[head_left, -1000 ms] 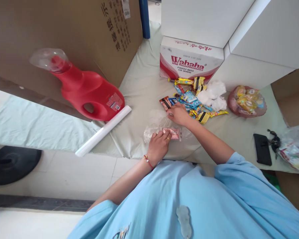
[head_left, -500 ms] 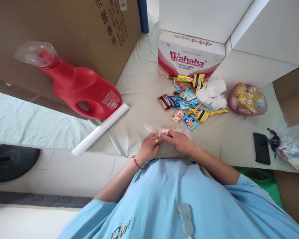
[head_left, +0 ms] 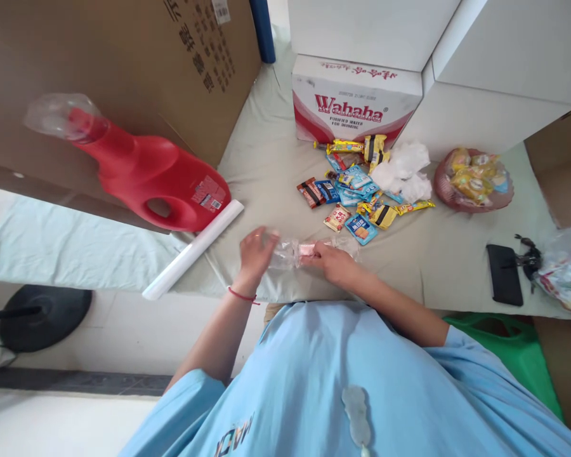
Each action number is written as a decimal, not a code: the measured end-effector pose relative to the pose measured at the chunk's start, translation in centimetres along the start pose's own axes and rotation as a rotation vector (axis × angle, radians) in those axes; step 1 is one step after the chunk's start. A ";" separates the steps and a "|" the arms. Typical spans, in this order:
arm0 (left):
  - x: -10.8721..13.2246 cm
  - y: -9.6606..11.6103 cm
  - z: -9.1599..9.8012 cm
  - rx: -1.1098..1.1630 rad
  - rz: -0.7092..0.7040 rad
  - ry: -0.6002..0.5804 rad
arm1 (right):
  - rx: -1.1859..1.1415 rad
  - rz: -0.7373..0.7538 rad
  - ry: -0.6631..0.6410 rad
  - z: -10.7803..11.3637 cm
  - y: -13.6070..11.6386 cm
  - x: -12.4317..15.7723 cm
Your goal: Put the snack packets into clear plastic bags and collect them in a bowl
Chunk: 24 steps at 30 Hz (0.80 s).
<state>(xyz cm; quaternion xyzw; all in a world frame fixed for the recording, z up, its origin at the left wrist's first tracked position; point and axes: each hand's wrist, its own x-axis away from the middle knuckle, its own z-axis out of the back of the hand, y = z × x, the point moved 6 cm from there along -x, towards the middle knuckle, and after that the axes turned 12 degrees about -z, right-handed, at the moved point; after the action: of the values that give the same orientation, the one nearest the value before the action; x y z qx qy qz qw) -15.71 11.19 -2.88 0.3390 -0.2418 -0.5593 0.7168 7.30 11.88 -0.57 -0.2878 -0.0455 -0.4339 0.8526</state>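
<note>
A small pink packet lies in clear plastic film near the front edge of the cloth-covered surface. My right hand is closed on the pink packet from its right side. At the film's left end is my left hand, its fingers pinched on the clear film and slightly blurred. Just beyond the hands lies a loose pile of snack packets, with a blue packet and a red and white one nearest. A white roll rests to the left of my left hand.
A red jug lies at the left by a cardboard box. Behind the packets stand a Wahaba carton and crumpled white plastic. A pink bowl of wrapped items and a black phone are at the right.
My left hand has moved left, away from my right hand, and the clear film now stretches between them. The pink packet shows more. The view has shifted slightly.
</note>
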 end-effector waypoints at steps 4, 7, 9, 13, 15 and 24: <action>1.4 1.8 -0.5 -0.198 -0.133 -0.221 | -0.092 0.074 0.042 1.0 0.0 0.4; 3.0 3.1 0.4 -0.124 -0.118 -0.255 | -0.177 0.155 0.082 1.5 -0.1 0.7; 3.9 4.5 0.6 -0.070 -0.124 -0.236 | -0.192 0.177 0.093 1.5 -0.2 0.7; 4.8 8.4 -1.3 -0.031 -0.293 -0.151 | -0.186 0.177 0.098 0.9 -0.5 0.8; 5.0 9.9 -3.1 -0.052 -0.391 -0.174 | -0.229 0.220 0.102 1.0 -0.4 1.5; 7.7 10.7 -7.0 -0.593 -0.587 -0.343 | -0.316 -0.325 0.611 3.3 8.8 3.7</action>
<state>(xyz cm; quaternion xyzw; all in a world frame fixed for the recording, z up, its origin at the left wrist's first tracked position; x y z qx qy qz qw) -1.80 6.81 0.34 0.0756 -0.0800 -0.8321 0.5437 16.91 15.00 -0.55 -0.2621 0.2333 -0.6310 0.6919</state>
